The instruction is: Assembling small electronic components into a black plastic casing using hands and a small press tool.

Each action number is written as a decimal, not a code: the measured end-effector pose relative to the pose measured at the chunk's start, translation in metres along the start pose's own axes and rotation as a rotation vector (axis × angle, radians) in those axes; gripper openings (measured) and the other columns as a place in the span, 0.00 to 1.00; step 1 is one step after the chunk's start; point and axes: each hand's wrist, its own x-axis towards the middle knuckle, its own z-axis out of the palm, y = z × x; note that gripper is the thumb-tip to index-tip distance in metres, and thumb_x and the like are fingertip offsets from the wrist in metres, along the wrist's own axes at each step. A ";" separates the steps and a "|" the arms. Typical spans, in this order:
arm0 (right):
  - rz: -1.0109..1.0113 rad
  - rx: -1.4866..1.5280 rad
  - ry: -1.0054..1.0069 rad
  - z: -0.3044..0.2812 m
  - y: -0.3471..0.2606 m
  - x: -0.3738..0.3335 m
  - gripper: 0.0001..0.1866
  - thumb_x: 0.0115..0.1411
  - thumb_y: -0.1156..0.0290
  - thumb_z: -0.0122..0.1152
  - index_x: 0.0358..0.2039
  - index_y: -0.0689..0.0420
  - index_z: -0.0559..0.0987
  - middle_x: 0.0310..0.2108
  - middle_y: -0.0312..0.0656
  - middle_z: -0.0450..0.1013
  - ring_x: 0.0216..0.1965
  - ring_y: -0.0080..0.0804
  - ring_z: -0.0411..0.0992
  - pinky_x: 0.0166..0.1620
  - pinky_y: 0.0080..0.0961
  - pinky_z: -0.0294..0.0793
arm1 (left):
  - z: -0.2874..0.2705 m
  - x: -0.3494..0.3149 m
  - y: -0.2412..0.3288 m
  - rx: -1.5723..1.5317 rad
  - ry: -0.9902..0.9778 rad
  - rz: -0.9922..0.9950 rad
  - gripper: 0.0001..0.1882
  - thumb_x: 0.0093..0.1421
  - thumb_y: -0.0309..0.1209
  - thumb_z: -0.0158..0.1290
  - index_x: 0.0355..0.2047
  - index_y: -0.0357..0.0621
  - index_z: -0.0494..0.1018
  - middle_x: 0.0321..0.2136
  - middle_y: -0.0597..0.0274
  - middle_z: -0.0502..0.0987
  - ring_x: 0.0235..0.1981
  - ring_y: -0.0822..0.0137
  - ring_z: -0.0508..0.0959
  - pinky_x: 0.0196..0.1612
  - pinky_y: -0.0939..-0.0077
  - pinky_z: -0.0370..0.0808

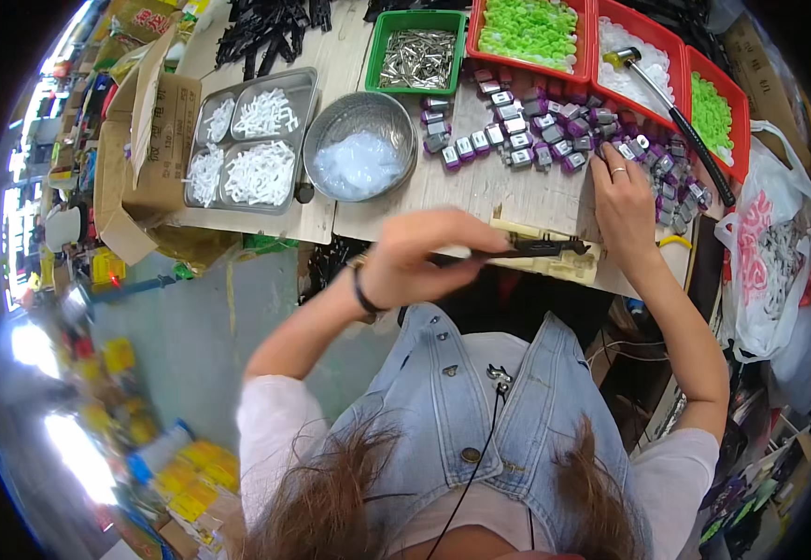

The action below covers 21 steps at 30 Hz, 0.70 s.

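Note:
My left hand [424, 257] is closed round a long black plastic part [545, 248], which sticks out to the right over the table's front edge. Below and behind that part lies a cream-coloured fixture [569, 269]. My right hand [626, 205] reaches to the near side of a pile of small grey motors with purple ends [564, 131]. Its fingertips are bent down at the pile, and whatever they pinch is hidden. A few of the motors stand in a row [466, 147] at the pile's left.
A steel bowl [408, 140] and a divided metal tray of white pieces [309, 93] stand left. Behind are a green bin of metal pins [370, 51] and red bins [595, 47]. A hammer [685, 123] lies across one. Open carton [167, 121] far left; plastic bag [760, 252] right.

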 end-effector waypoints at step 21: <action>0.147 0.354 -0.176 -0.026 0.016 0.002 0.13 0.57 0.75 0.60 0.44 0.58 0.79 0.40 0.49 0.74 0.40 0.47 0.73 0.44 0.34 0.73 | 0.026 -0.001 -0.030 0.758 -0.332 0.465 0.06 0.49 0.28 0.53 0.29 0.44 0.74 0.27 0.66 0.73 0.42 0.64 0.72 0.60 0.62 0.66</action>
